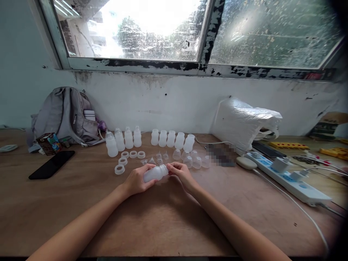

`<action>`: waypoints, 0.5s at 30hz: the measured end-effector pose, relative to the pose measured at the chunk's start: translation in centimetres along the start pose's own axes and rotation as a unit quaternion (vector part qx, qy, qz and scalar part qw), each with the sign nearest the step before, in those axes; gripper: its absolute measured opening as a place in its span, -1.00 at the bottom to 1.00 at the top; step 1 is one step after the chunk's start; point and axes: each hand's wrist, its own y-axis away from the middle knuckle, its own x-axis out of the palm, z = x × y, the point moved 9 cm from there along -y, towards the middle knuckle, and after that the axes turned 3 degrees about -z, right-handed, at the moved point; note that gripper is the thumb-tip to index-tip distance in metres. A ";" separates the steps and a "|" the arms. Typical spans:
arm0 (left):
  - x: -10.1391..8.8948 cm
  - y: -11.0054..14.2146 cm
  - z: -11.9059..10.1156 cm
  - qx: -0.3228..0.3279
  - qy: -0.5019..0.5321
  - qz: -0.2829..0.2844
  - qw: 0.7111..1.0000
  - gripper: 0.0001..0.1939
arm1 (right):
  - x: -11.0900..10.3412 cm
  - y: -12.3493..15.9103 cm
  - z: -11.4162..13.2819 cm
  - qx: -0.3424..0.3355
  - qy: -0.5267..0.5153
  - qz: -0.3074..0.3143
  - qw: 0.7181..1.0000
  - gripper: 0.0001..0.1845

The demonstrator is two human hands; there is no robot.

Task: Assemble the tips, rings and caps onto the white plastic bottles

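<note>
In the head view, the work looks partly through: at the far left of the row on the desk (163, 232), four capped bottles (111, 145) stand upright with see-through tops on, and I judge these done. To their right, five bottle bodies (171, 139) stand upright without tops, and seem left to do, along with the bottle in hand (154, 174), which has no cap on. The loose parts lie in groups nearer the person: pale rings (119, 169) in front of the capped bottles, small see-through teats (159, 161) just behind the hands, and see-through domed caps (197, 162) in front of the bottle bodies. The bottle in hand is above the middle of the desk, tilted nearly flat, its neck toward the right. The left hand (141, 177) is wrapped around its body, the thumb on the near side and the other fingers over the far side, in a firm-looking grasp. The right hand (181, 174) has its fingers bent in and drawn close together at the bottle's mouth, touching or nearly touching it; whether they pinch the rim or some small part there, I cannot tell.
</note>
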 end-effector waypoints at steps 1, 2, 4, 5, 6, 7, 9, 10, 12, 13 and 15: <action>-0.1 0.0 -0.1 0.004 -0.004 -0.005 1.000 -0.56 | -0.2 0.0 0.1 -0.010 0.022 -0.009 1.000 -0.71; -0.2 0.0 -0.1 0.003 -0.001 -0.012 1.000 -0.55 | -0.3 -0.1 0.3 -0.020 0.036 -0.015 0.999 -0.69; -0.1 -0.1 0.3 -0.024 0.045 -0.013 0.999 -0.56 | -0.1 0.1 0.7 -0.029 0.028 -0.015 0.999 -0.70; 0.1 -0.2 0.6 -0.048 0.086 -0.005 0.995 -0.57 | 0.1 0.2 0.9 -0.026 0.006 -0.006 1.000 -0.73; 0.5 -0.3 1.0 -0.076 0.135 0.008 0.988 -0.59 | 0.6 0.4 1.1 -0.019 -0.023 0.011 0.999 -0.74; 0.9 -0.3 1.4 -0.106 0.184 0.022 0.977 -0.60 | 1.1 0.7 1.3 -0.011 -0.053 0.031 0.998 -0.72; 1.7 -0.2 1.9 -0.153 0.254 0.043 0.954 -0.60 | 2.0 1.1 1.7 0.001 -0.090 0.062 0.994 -0.60; 1.8 -0.2 2.0 -0.165 0.263 0.039 0.950 -0.59 | 2.1 1.2 1.7 0.004 -0.093 0.065 0.994 -0.57; 1.3 -0.1 1.9 -0.159 0.225 0.010 0.961 -0.58 | 1.9 1.2 1.7 0.005 -0.079 0.048 0.996 -0.58; 0.9 -0.1 1.5 -0.141 0.187 -0.013 0.972 -0.58 | 1.7 1.2 1.6 0.004 -0.072 0.038 0.997 -0.60; 0.1 0.0 0.6 -0.097 0.114 -0.056 0.987 -0.55 | 1.4 1.0 1.4 0.001 -0.062 0.027 0.998 -0.65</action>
